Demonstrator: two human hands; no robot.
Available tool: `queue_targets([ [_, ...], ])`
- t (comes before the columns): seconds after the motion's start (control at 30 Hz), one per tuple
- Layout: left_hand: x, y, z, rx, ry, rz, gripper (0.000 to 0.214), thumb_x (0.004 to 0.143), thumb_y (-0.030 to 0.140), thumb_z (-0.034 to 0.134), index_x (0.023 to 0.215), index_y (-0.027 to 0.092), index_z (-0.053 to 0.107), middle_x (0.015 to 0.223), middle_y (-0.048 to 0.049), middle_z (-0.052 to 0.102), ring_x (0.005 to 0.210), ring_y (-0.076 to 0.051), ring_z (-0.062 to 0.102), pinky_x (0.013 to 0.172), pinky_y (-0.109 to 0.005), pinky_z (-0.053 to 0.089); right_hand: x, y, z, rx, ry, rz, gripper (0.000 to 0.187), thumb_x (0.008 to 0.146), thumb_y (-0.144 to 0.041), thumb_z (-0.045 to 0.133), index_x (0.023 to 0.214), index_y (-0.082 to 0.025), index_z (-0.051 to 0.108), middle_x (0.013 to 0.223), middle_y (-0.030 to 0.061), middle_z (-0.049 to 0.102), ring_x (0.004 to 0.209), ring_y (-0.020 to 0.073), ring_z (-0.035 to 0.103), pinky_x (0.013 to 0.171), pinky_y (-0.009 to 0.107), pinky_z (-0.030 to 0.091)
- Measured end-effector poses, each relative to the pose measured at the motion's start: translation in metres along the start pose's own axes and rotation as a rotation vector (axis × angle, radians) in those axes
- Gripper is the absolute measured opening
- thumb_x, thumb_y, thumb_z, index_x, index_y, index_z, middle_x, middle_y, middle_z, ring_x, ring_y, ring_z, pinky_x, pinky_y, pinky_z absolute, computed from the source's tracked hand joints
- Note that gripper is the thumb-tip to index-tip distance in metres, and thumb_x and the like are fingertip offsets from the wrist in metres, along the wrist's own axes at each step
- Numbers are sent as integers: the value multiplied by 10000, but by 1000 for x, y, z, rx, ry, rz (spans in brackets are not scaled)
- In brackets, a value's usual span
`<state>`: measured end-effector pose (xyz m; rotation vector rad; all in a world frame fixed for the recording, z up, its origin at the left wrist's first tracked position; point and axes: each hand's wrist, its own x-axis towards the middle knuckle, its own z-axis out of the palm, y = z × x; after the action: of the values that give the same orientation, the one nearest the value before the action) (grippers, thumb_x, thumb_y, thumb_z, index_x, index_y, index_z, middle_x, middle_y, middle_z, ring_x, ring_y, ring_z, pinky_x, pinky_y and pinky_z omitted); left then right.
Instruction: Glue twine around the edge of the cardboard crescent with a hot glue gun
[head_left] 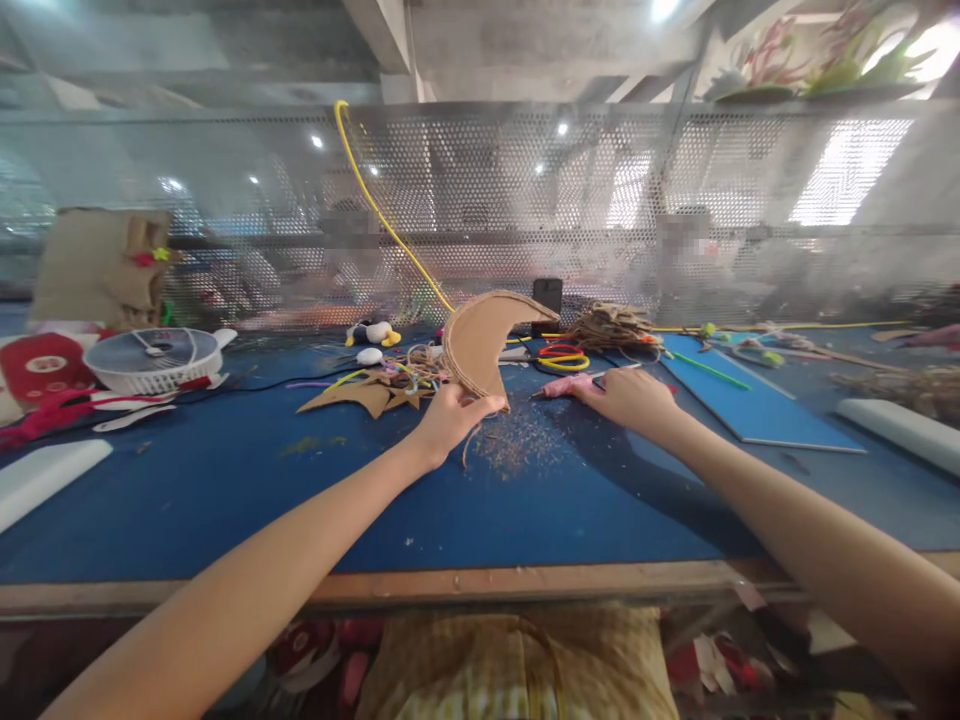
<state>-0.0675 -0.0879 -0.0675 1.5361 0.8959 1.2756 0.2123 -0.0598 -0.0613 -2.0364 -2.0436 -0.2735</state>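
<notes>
i have two bare hands in my view from here, each busy with one thing. the left hand [448,420] is pinching one cardboard crescent [474,345] by its lower tip, thumb in front, so the crescent stands up above the middle of the blue table [450,520]. the right hand [637,400] is closed around one pink glue gun [561,386], its nozzle pointing toward the crescent. i count one dark phone [547,293] upright behind them, one bundle of brown twine [611,328] beside it and one yellow hose [390,225] running up past the mesh. to the right, one green stick [709,370] lies across one blue board [780,420]; to the left sits one white fan [157,378]. cardboard cutouts [341,397] lie near the left hand (they overlap, so i can't count them).
</notes>
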Motion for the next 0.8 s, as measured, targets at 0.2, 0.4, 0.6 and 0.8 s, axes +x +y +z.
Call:
queue_targets([
  [0.2, 8, -14, -4, -80, 84, -39, 212, 691, 331, 791, 830, 175, 751, 893, -50, 727, 843, -191, 607, 787, -290, 447, 10, 6, 16, 25, -113, -81, 456, 873, -540, 491, 961, -186, 765, 933, 116, 757, 866, 249, 699, 645, 282, 427],
  [0.4, 10, -16, -4, -171, 131, -106, 251, 663, 325, 787, 857, 172, 741, 953, -43, 715, 870, -171, 583, 724, -264, 396, 11, 8, 13, 27, -52, -18, 388, 859, -439, 501, 1042, -179, 724, 1048, 131, 736, 917, 267, 673, 711, 319, 428],
  [0.6, 9, -11, -3, -255, 143, -162, 244, 639, 310, 793, 834, 177, 731, 945, -32, 704, 902, -167, 579, 747, -259, 398, 9, 10, 8, -109, 356, -266, 372, 969, -313, 411, 1214, -138, 630, 1159, 150, 668, 1056, 279, 574, 962, 407, 350],
  [0.8, 8, -7, -2, -326, 152, -215, 278, 592, 301, 813, 813, 160, 722, 893, -21, 669, 852, -143, 539, 720, -246, 393, 6, 4, 0, -304, 563, -517, 399, 1017, -167, 314, 1280, -189, 614, 1141, 110, 665, 1032, 255, 501, 972, 397, 302],
])
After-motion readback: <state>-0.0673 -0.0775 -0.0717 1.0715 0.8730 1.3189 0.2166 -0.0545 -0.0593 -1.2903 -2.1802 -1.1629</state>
